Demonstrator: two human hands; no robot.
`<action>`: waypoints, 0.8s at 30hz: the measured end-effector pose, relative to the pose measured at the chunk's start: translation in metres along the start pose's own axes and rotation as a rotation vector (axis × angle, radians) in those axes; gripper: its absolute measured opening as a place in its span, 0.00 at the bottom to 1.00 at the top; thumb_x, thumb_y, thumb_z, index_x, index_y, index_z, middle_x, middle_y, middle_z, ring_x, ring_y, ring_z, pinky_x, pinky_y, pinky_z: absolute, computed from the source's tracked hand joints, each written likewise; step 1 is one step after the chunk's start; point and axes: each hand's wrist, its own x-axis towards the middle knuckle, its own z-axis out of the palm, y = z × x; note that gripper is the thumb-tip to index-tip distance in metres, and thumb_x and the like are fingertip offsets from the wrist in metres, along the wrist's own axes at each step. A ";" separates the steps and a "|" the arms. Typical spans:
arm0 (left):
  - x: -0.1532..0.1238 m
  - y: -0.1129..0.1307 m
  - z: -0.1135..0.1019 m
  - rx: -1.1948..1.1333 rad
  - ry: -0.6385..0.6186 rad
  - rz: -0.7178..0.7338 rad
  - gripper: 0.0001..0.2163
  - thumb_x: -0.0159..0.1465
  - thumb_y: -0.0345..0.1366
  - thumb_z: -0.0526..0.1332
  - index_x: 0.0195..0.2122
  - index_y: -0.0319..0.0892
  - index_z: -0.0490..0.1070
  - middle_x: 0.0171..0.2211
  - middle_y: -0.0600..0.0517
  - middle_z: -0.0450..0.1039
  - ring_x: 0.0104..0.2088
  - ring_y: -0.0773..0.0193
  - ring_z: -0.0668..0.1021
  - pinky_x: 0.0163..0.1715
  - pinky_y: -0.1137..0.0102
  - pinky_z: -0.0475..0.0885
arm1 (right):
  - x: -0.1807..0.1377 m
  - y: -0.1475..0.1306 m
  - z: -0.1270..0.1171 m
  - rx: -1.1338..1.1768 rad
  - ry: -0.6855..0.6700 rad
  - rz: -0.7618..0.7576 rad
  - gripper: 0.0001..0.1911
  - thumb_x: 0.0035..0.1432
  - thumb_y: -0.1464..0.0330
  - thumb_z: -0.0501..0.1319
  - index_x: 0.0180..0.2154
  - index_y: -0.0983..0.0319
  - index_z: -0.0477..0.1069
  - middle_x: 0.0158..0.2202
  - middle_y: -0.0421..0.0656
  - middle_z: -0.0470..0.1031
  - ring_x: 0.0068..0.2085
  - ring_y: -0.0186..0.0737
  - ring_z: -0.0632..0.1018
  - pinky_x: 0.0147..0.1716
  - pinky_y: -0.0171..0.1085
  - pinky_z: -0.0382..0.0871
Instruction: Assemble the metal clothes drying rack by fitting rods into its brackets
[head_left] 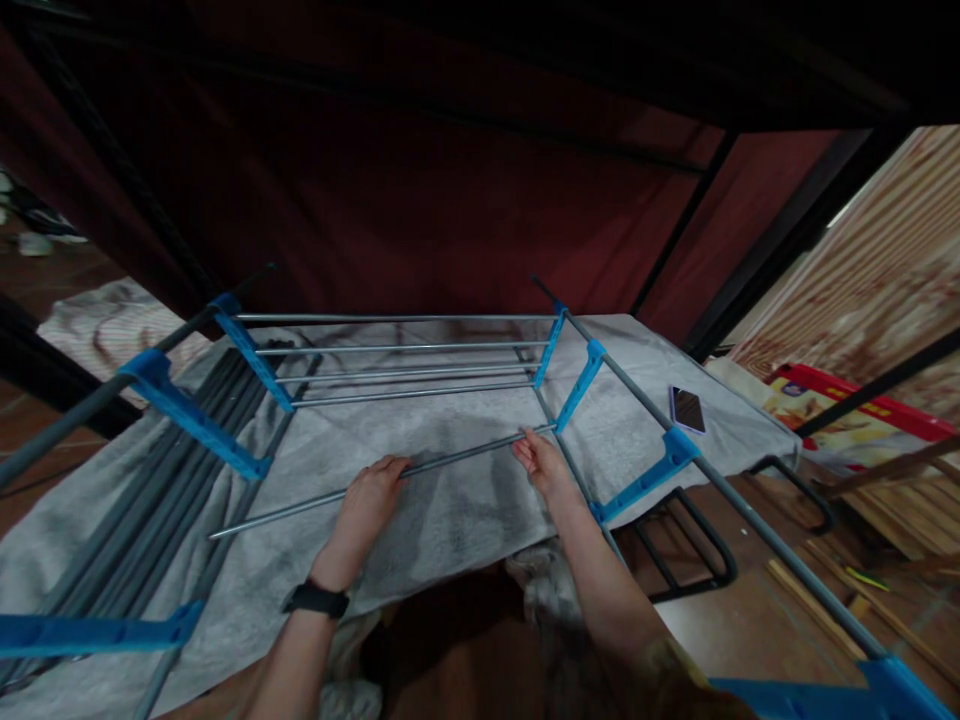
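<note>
A thin grey metal rod [457, 461] runs slantwise across a grey cloth [450, 520], and both of my hands hold it. My left hand [369, 497], with a black watch on its wrist, is closed round the rod's middle. My right hand [540, 460] pinches the rod near its right end, which meets a blue plastic connector [576, 388] of a rack frame. The rod's left end hangs free above the cloth. Three rods are fitted across the far part of the frame [397, 365] between blue side pieces.
Several loose dark rods [161, 500] lie on the cloth at left beside a blue side bar [196, 420]. A phone [688, 409] rests on the cloth at right. A long grey pole [720, 480] with blue connectors runs along the right. Wooden sticks and a red box lie on the floor.
</note>
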 end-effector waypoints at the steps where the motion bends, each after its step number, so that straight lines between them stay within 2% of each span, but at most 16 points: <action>1: 0.000 -0.003 -0.001 -0.008 -0.005 -0.011 0.16 0.67 0.28 0.54 0.53 0.43 0.75 0.51 0.45 0.78 0.50 0.56 0.80 0.54 0.63 0.71 | 0.000 0.000 0.000 0.004 0.008 -0.005 0.11 0.57 0.69 0.71 0.28 0.61 0.70 0.22 0.37 0.76 0.25 0.31 0.79 0.35 0.32 0.81; 5: 0.002 -0.009 -0.006 0.055 -0.044 -0.058 0.14 0.67 0.28 0.54 0.49 0.44 0.75 0.47 0.47 0.79 0.48 0.58 0.80 0.51 0.65 0.72 | -0.001 -0.001 -0.002 0.026 0.059 0.004 0.10 0.60 0.75 0.67 0.28 0.61 0.71 0.22 0.37 0.76 0.25 0.31 0.79 0.36 0.32 0.82; 8: -0.001 -0.005 -0.006 0.200 -0.052 -0.073 0.15 0.68 0.25 0.52 0.48 0.42 0.76 0.46 0.44 0.79 0.46 0.56 0.81 0.51 0.61 0.71 | -0.003 -0.001 -0.003 0.019 0.056 0.034 0.09 0.61 0.77 0.63 0.29 0.61 0.72 0.24 0.39 0.79 0.27 0.32 0.80 0.35 0.33 0.82; 11: -0.006 0.011 0.000 0.298 -0.017 0.023 0.19 0.67 0.22 0.50 0.52 0.41 0.74 0.47 0.43 0.78 0.47 0.56 0.80 0.53 0.60 0.69 | -0.003 -0.002 -0.005 -0.002 0.035 0.056 0.09 0.62 0.78 0.60 0.31 0.62 0.73 0.27 0.41 0.80 0.30 0.33 0.82 0.36 0.33 0.82; 14: -0.009 0.028 0.012 0.307 0.003 0.139 0.17 0.68 0.22 0.52 0.53 0.42 0.73 0.49 0.44 0.77 0.48 0.56 0.78 0.53 0.60 0.67 | -0.003 -0.002 -0.008 -0.030 0.036 0.066 0.09 0.63 0.78 0.59 0.31 0.62 0.73 0.27 0.42 0.80 0.31 0.33 0.82 0.38 0.34 0.82; 19: -0.010 0.038 0.026 0.326 0.070 0.155 0.18 0.70 0.25 0.52 0.59 0.43 0.68 0.49 0.46 0.75 0.49 0.56 0.76 0.52 0.60 0.66 | -0.002 -0.003 -0.011 -0.080 0.070 0.108 0.10 0.64 0.79 0.57 0.33 0.62 0.72 0.28 0.41 0.80 0.32 0.34 0.83 0.42 0.37 0.83; 24: -0.013 0.038 0.027 0.310 0.079 0.170 0.19 0.71 0.26 0.53 0.61 0.44 0.67 0.48 0.47 0.74 0.49 0.58 0.75 0.51 0.62 0.66 | -0.002 -0.008 -0.008 -0.119 0.129 0.155 0.13 0.64 0.80 0.53 0.32 0.61 0.70 0.29 0.41 0.80 0.31 0.34 0.83 0.42 0.38 0.83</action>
